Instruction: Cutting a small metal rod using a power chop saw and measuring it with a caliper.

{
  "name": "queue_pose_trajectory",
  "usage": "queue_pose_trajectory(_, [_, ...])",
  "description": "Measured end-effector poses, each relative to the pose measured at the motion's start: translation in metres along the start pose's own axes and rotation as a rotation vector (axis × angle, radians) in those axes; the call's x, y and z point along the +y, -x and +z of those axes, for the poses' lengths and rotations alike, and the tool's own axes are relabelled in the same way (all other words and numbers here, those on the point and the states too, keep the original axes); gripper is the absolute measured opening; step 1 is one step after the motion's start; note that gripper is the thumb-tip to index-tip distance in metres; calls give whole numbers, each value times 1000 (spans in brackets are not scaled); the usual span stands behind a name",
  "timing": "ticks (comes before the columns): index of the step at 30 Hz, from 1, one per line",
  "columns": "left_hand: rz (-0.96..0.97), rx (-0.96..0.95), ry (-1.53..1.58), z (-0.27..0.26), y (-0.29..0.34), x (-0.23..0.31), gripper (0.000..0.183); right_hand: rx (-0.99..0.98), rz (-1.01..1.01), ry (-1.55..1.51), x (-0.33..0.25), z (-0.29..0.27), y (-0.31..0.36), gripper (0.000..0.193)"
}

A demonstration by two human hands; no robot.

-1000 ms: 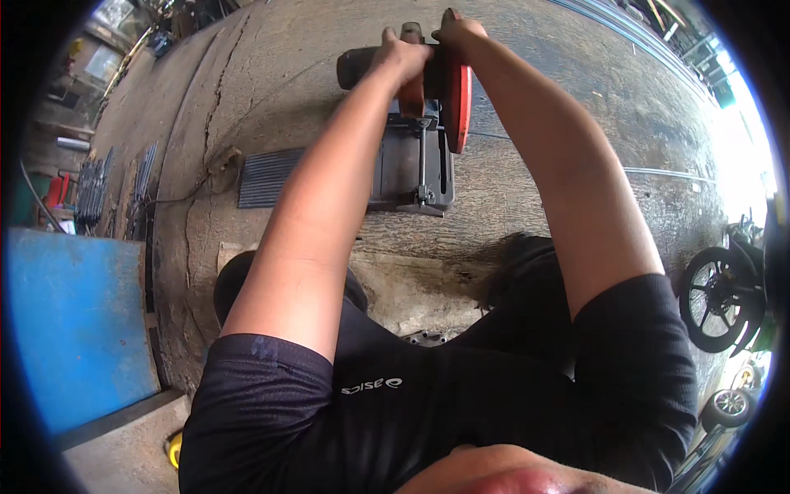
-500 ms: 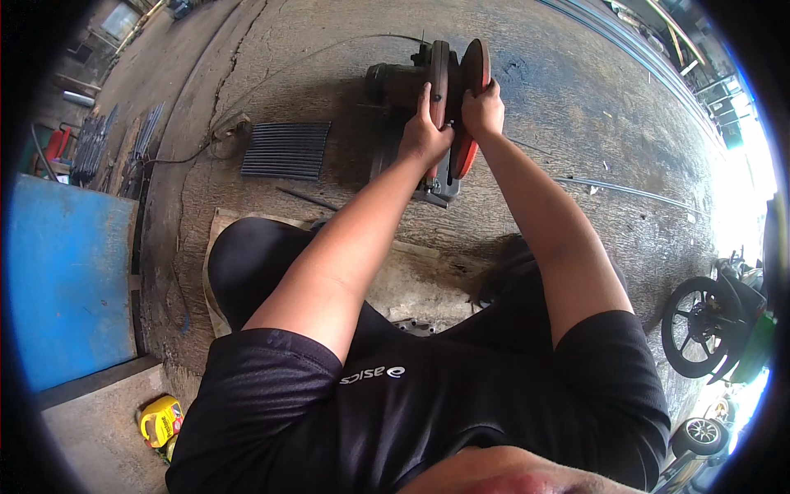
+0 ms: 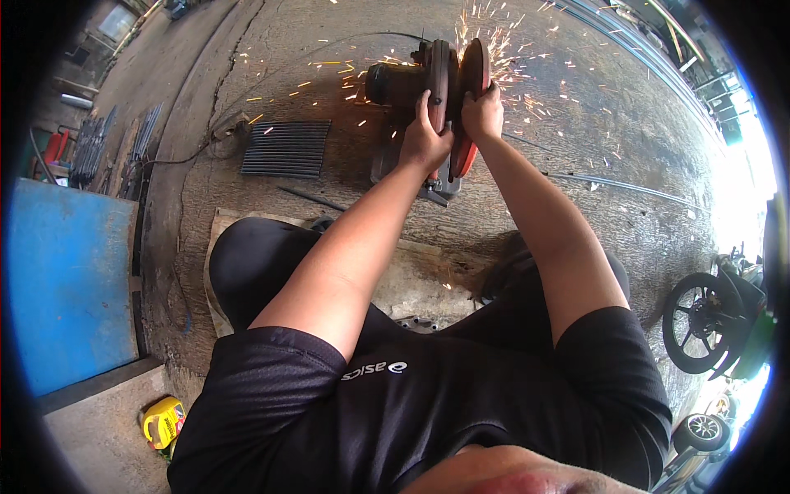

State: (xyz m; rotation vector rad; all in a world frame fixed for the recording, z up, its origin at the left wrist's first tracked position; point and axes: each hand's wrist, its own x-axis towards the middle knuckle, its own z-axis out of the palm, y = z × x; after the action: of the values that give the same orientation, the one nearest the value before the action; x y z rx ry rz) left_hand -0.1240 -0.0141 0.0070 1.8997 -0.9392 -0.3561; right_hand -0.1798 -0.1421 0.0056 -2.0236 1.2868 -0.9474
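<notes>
A cut-off saw stands on the floor ahead of me, its dark motor at the left and a red-edged round guard at the right. My left hand is closed around the saw's long dark, red-edged housing, thumb pointing forward. My right hand grips the edge of the round guard, its far fingers partly hidden. Bright sparks spray from behind the saw to both sides. A thin metal pipe lies on the floor, running toward the saw from the right. The cutting point is hidden.
Left of the saw lies a neat row of cut metal tubes, with a loose dark rod nearer me. A blue panel and yellow jug stand at left. A motorcycle wheel is at right; long pipes lie beyond.
Sparks have appeared around the saw and scattered across the floor. Both hands keep their holds, and the left has shifted very slightly.
</notes>
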Motion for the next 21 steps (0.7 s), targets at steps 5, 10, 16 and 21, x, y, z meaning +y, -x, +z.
queue_pose_trajectory(5, [13,30,-16,2,1,-1,75,-31,52,-5,-1,-2,1,57])
queue_pose_trajectory(10, [34,43,11,2,1,-3,78,1,6,-3,-2,-3,3,56])
queue_pose_trajectory(16, [26,34,5,1,2,-2,76,-10,15,7,4,2,0,56])
queue_pose_trajectory(21, [32,43,-6,1,4,-1,74,27,-29,2,5,4,2,58])
